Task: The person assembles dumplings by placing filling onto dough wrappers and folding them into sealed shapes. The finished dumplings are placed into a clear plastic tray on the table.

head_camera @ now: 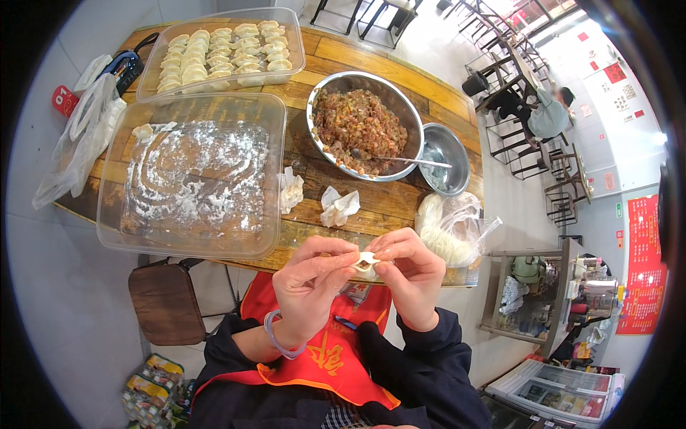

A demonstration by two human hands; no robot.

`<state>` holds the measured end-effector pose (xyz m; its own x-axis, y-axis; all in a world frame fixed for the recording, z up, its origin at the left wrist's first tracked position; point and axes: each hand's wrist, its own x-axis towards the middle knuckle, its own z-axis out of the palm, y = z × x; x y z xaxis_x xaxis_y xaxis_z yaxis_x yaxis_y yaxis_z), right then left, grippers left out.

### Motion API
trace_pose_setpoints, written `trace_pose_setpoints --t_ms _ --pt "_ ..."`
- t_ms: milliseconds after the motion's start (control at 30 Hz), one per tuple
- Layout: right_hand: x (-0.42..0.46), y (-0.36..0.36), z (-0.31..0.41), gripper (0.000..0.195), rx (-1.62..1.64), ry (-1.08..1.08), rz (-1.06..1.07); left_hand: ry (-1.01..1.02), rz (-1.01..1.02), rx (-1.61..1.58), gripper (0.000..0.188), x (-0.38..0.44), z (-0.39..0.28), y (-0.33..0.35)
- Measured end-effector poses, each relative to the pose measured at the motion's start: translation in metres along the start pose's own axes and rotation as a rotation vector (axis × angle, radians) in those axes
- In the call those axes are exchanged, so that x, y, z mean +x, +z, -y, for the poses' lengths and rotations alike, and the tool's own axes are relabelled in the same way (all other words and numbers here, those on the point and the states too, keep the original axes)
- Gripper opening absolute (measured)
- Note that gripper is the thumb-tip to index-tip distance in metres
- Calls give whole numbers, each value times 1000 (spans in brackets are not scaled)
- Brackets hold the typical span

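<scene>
My left hand [319, 287] and my right hand [410, 273] pinch a partly folded dumpling [366, 261] between them, over the table's near edge. A gap in its wrapper shows some filling. Beyond my hands, a steel bowl [410, 102] holds chopped filling, with a metal spoon [407, 160] resting in it. To the left lies a plastic tray [274, 177] dusted with white flour, with one dumpling [142, 132] in its far left corner. Behind it, another plastic tray [296, 37] holds rows of dumplings. A clear bag of pale wrappers [447, 230] lies to the right.
A smaller steel bowl [462, 161] touches the filling bowl. Crumpled tissues [340, 206] lie near the flour tray. A plastic bag [80, 139] hangs at the table's left edge. A stool [163, 303] stands at lower left. A person [549, 115] sits at a far table.
</scene>
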<state>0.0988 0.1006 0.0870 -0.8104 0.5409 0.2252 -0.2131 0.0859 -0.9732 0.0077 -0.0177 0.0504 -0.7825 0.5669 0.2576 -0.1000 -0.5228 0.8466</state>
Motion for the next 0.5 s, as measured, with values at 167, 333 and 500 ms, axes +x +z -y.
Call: trace_pose_setpoints --t_ms 167,333,500 --pt "2 2 1 16 -7 1 -5 -157 -39 -141 18 -3 -3 3" --pt "3 6 3 17 -62 -13 12 -127 -31 -124 15 -1 -1 2" --pt "4 7 4 17 -113 -13 26 -128 -48 -127 14 0 0 2"
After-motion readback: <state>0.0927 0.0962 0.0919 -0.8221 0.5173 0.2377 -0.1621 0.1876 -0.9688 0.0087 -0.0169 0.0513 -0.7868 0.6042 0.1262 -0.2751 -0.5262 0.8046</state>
